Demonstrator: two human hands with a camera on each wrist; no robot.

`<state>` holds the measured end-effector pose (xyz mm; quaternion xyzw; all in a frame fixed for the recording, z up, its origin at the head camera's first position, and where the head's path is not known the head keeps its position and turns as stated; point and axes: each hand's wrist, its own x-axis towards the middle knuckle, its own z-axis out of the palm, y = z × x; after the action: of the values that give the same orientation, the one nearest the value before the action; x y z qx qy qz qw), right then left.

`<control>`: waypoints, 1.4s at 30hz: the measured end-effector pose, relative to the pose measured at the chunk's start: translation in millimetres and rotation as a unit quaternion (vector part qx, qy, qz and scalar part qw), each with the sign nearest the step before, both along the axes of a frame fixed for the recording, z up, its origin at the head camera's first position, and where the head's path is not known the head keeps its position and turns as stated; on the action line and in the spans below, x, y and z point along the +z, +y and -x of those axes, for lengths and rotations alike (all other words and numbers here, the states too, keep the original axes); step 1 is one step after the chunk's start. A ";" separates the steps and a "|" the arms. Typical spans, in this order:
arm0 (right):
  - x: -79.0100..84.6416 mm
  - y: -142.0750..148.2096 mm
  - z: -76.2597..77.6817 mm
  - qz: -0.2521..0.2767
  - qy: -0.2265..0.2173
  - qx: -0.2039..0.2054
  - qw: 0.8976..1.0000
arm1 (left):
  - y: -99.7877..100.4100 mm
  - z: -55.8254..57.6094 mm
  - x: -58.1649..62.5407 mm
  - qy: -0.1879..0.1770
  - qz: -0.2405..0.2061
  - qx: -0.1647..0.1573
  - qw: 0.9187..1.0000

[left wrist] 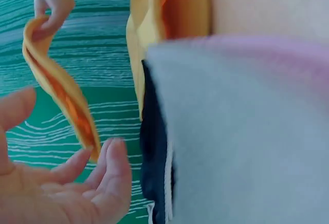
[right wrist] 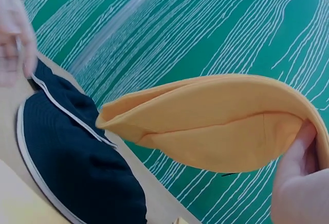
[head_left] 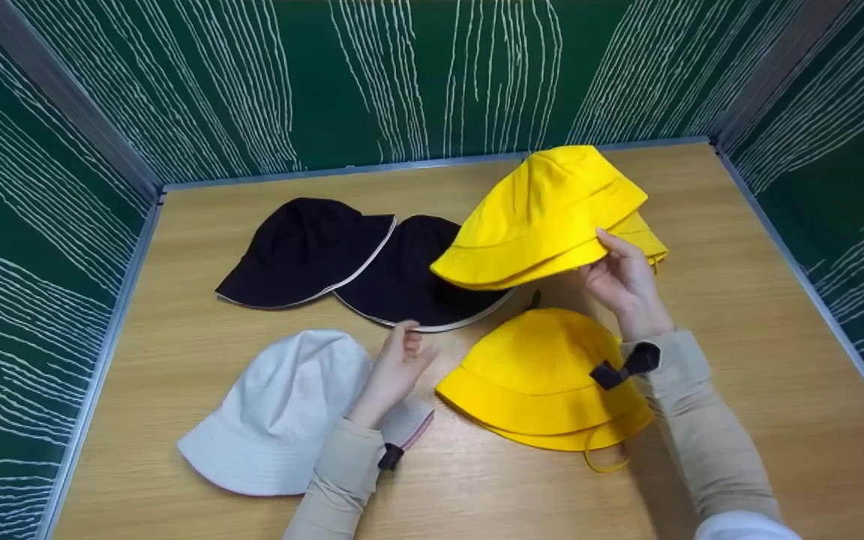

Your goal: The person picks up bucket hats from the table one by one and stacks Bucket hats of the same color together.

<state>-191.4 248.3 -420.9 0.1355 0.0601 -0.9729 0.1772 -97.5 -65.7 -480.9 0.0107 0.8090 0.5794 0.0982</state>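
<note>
My right hand (head_left: 623, 281) pinches the brim of a yellow bucket hat (head_left: 544, 214) and holds it raised above the table. In the right wrist view this yellow hat (right wrist: 221, 126) hangs sideways, the thumb against its brim. The left hand (head_left: 398, 367) holds nothing; its fingers are loosely bent in the left wrist view, apart from the grey-white hat (left wrist: 247, 121). It hovers between the white bucket hat (head_left: 274, 420) and the front edge of a black hat (head_left: 417, 277) with light trim. A second yellow hat (head_left: 544, 382) lies below the raised one, partly hidden by the right wrist.
Another black hat (head_left: 297, 255) lies at the back left, overlapping its neighbour. More yellow cloth (head_left: 646, 236) shows behind the raised hat; whether it belongs to that hat I cannot tell. Green walls (head_left: 477, 75) with white wavy lines border the wooden table (head_left: 739, 375).
</note>
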 end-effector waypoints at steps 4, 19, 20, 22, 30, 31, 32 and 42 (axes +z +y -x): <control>-4.3 -0.1 -14.5 -0.014 0.064 0.042 0.997 | -5.8 14.1 7.9 -0.007 -0.046 0.040 0.998; -19.9 -6.6 -37.1 -0.013 0.229 0.202 0.952 | 2.1 30.1 10.9 -0.132 -0.147 -0.045 0.979; -21.2 -5.6 -37.5 -0.013 0.227 0.203 0.952 | 3.2 29.7 11.0 -0.131 -0.152 -0.050 0.978; -24.2 -2.7 -38.2 -0.013 0.216 0.202 0.955 | 4.7 29.2 11.0 -0.129 -0.161 -0.056 0.977; -39.8 14.9 -36.7 -0.115 0.170 0.195 0.959 | 3.7 26.1 18.1 -0.109 -0.169 -0.024 0.979; -42.0 17.2 -36.6 -0.126 0.159 0.196 0.959 | 3.2 25.2 20.0 -0.106 -0.173 -0.023 0.979; -44.1 19.2 -36.6 -0.138 0.149 0.196 0.959 | 2.6 24.2 22.2 -0.102 -0.177 -0.024 0.979; -63.7 21.2 -37.0 -0.239 0.115 0.226 0.937 | 2.3 12.8 46.2 -0.058 -0.192 -0.070 0.977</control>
<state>-154.3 269.5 -484.6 0.0442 0.3397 -0.8732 0.3467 -110.3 -63.4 -434.7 0.0523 0.6725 0.7156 0.1816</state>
